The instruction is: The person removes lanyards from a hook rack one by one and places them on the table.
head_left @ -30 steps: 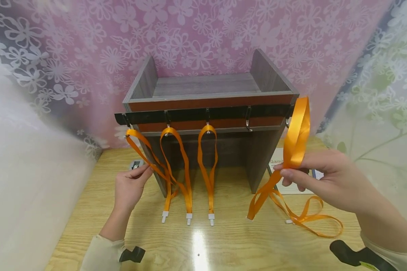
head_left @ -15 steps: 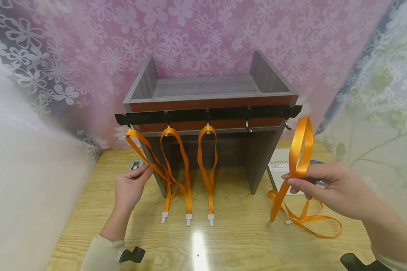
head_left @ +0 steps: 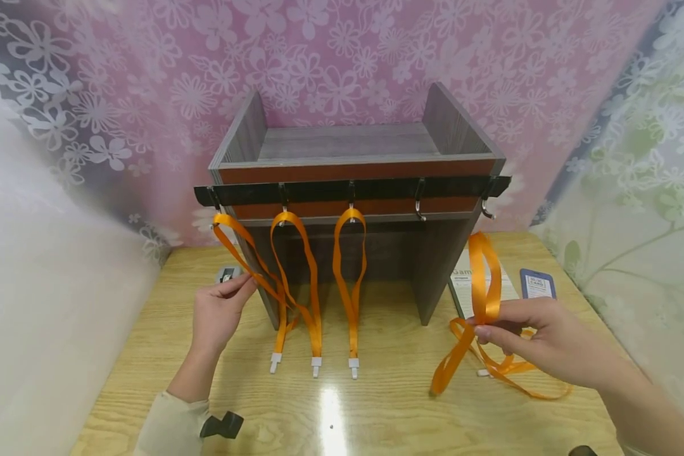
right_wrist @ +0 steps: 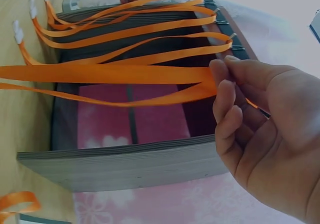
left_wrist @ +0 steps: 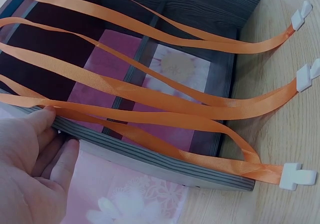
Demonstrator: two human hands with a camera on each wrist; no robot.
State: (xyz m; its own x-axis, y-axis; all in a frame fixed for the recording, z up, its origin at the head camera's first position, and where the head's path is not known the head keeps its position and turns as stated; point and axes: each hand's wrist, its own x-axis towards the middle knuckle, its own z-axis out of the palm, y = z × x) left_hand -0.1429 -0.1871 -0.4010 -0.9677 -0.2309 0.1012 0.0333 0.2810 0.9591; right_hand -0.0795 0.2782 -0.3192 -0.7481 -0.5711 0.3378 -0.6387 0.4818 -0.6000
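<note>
Three orange lanyards with white clips hang from hooks on a black hook rail (head_left: pixel 319 191). My left hand (head_left: pixel 219 316) pinches a strap of the leftmost lanyard (head_left: pixel 240 244) partway down, beside the shelf's left side. The middle-left lanyard (head_left: pixel 313 285) and the third lanyard (head_left: pixel 353 310) hang straight down. My right hand (head_left: pixel 547 339) pinches another lanyard (head_left: pixel 479 272) between thumb and fingers; its loop stands above the fingers and its other end droops below. The two right-hand hooks, one of them the end hook (head_left: pixel 487 210), are bare. One more lanyard (head_left: pixel 541 394) lies on the table, partly behind my right hand.
The rail runs along the front of a grey wooden shelf (head_left: pixel 348 144) on a light wood table (head_left: pixel 399 405). At the right lie a booklet (head_left: pixel 463 288) and a blue card holder (head_left: pixel 538 284). A small grey object (head_left: pixel 227 273) sits behind my left hand.
My right hand has come down from beside the end hook, bringing the lanyard's loop below the rail. The card holder now shows fully. My left hand stays where it was.
</note>
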